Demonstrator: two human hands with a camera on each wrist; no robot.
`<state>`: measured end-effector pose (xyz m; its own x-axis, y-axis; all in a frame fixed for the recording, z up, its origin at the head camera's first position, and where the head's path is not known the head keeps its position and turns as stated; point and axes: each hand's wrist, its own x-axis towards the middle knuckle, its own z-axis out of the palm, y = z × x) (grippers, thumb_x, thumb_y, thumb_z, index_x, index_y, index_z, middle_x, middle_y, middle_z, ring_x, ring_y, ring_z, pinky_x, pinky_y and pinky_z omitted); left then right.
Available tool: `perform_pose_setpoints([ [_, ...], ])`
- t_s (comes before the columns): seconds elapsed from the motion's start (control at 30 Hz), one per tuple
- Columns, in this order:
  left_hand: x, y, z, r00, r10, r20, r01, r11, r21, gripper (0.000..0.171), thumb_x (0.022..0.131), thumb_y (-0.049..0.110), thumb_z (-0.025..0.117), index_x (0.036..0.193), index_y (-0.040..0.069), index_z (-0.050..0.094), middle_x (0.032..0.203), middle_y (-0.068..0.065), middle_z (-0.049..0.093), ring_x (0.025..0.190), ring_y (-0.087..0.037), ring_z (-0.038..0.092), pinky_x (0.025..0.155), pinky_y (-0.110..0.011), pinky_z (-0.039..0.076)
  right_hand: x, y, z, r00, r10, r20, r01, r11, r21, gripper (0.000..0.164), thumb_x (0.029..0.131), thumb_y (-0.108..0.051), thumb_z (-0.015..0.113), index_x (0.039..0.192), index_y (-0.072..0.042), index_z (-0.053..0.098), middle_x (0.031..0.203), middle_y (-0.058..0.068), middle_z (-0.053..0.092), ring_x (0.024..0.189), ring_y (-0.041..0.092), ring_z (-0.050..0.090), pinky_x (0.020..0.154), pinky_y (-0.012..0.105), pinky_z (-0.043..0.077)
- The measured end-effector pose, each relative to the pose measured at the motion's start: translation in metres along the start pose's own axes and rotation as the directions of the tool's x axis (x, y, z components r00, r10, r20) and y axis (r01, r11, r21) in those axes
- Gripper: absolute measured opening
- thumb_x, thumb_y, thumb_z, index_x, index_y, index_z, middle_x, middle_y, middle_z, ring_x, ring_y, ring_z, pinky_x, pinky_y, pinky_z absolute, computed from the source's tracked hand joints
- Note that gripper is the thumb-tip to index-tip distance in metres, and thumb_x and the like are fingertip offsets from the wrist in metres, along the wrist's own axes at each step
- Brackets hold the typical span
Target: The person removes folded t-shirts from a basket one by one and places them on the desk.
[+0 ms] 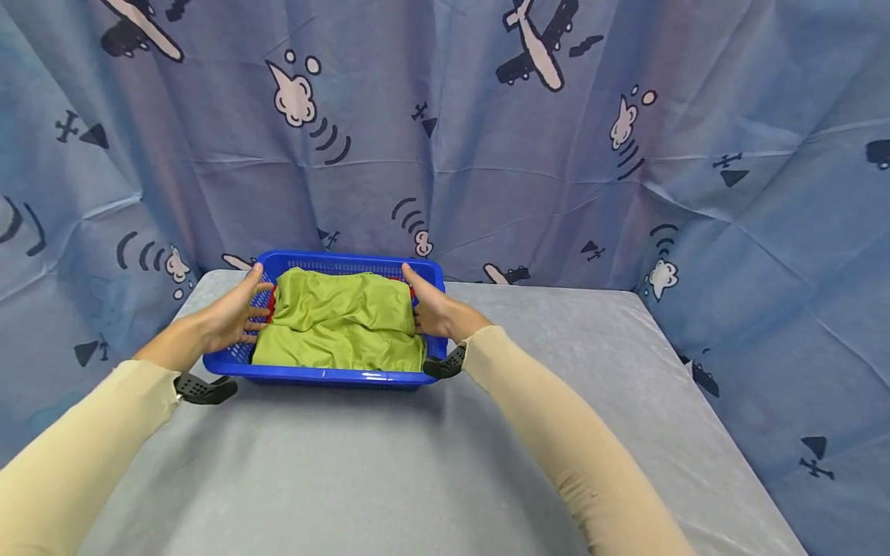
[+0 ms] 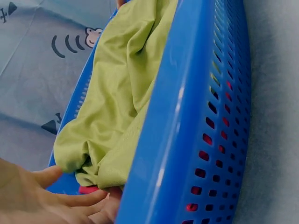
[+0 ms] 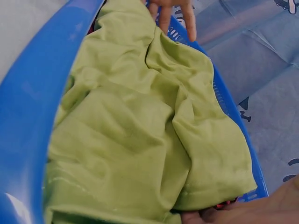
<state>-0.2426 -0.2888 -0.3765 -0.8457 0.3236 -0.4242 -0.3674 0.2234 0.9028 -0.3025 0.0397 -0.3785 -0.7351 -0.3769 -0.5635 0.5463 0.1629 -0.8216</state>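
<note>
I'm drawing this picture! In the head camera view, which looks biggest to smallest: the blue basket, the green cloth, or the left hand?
1. Blue basket: it looks biggest.
2. Green cloth: it lies inside the basket.
3. Left hand: it looks smallest, resting at the basket's left side.

Both arms reach forward in long beige sleeves, with a dark wrist mount under each wrist. The left hand [image 1: 232, 316] is turned with the palm inward, its fingers straight and a little spread. The right hand [image 1: 433, 307] faces it, also with straight fingers. The two hands stand apart, palms toward each other.
</note>
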Motion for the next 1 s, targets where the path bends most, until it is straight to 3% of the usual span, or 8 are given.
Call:
perform_pose_setpoints([
  [0.23, 0.003, -0.004, -0.003, 0.999, -0.003, 0.045, 0.005, 1.0, -0.031, 0.1, 0.09, 0.083, 0.005, 0.158, 0.017, -0.025, 0.16, -0.04, -0.015, 0.152, -0.053, -0.013, 0.123, -0.067, -0.001, 0.001, 0.001, 0.002, 0.999, -0.04, 0.021, 0.041, 0.996, -0.073, 0.085, 0.099, -0.074, 0.028, 0.164, -0.03, -0.005, 0.171, 0.016, 0.005, 0.158, 0.033, 0.013, 0.128, 0.054, 0.014],
  [0.43, 0.005, -0.005, 0.001, 1.0, -0.006, 0.031, 0.003, 0.995, 0.095, 0.094, 0.093, 0.08, 0.007, 0.16, 0.02, -0.021, 0.163, -0.033, -0.017, 0.153, -0.049, -0.012, 0.122, -0.07, -0.002, -0.002, 0.002, 0.005, 0.995, -0.098, 0.0, 0.096, 0.976, -0.195, 0.084, 0.101, -0.068, 0.034, 0.16, -0.037, -0.017, 0.17, -0.007, -0.02, 0.159, 0.027, -0.007, 0.127, 0.059, 0.0],
  [0.57, 0.006, -0.005, 0.003, 0.999, -0.019, 0.047, 0.012, 0.989, 0.146, 0.089, 0.094, 0.079, 0.008, 0.158, 0.028, -0.026, 0.163, -0.034, -0.015, 0.152, -0.052, -0.013, 0.12, -0.072, -0.003, -0.004, 0.004, 0.004, 0.992, -0.118, 0.05, 0.126, 0.966, -0.226, 0.083, 0.102, -0.06, 0.042, 0.159, -0.044, -0.017, 0.169, -0.008, -0.023, 0.159, 0.03, -0.006, 0.127, 0.061, 0.005],
  [0.73, 0.007, -0.007, 0.0, 0.995, 0.002, 0.096, -0.019, 0.983, 0.18, 0.078, 0.098, 0.073, 0.007, 0.151, 0.035, -0.036, 0.163, -0.036, -0.014, 0.148, -0.062, -0.004, 0.119, -0.075, 0.006, -0.009, 0.006, 0.001, 0.976, -0.142, 0.168, 0.195, 0.911, -0.363, 0.091, 0.102, -0.044, 0.057, 0.159, -0.046, -0.013, 0.169, -0.008, -0.022, 0.159, 0.025, -0.011, 0.127, 0.06, 0.006],
  [0.87, 0.006, -0.01, 0.001, 0.987, 0.031, 0.157, -0.057, 0.985, 0.166, 0.072, 0.104, 0.063, 0.014, 0.157, 0.033, -0.026, 0.166, -0.025, -0.021, 0.15, -0.057, -0.007, 0.119, -0.073, 0.009, -0.011, 0.009, -0.001, 0.962, -0.122, 0.243, 0.223, 0.868, -0.444, 0.089, 0.099, -0.034, 0.064, 0.161, -0.047, 0.001, 0.171, -0.008, -0.015, 0.159, 0.024, -0.005, 0.128, 0.057, 0.009],
  [1.0, 0.003, -0.011, 0.003, 0.981, 0.001, 0.196, -0.04, 0.979, 0.198, 0.071, 0.108, 0.054, 0.027, 0.162, 0.03, -0.012, 0.168, -0.014, -0.024, 0.153, -0.047, -0.017, 0.121, -0.071, 0.003, -0.011, 0.01, 0.0, 0.951, -0.096, 0.294, 0.236, 0.838, -0.492, 0.083, 0.097, -0.028, 0.068, 0.161, -0.044, 0.017, 0.172, -0.005, -0.004, 0.159, 0.024, 0.004, 0.128, 0.053, 0.014],
])
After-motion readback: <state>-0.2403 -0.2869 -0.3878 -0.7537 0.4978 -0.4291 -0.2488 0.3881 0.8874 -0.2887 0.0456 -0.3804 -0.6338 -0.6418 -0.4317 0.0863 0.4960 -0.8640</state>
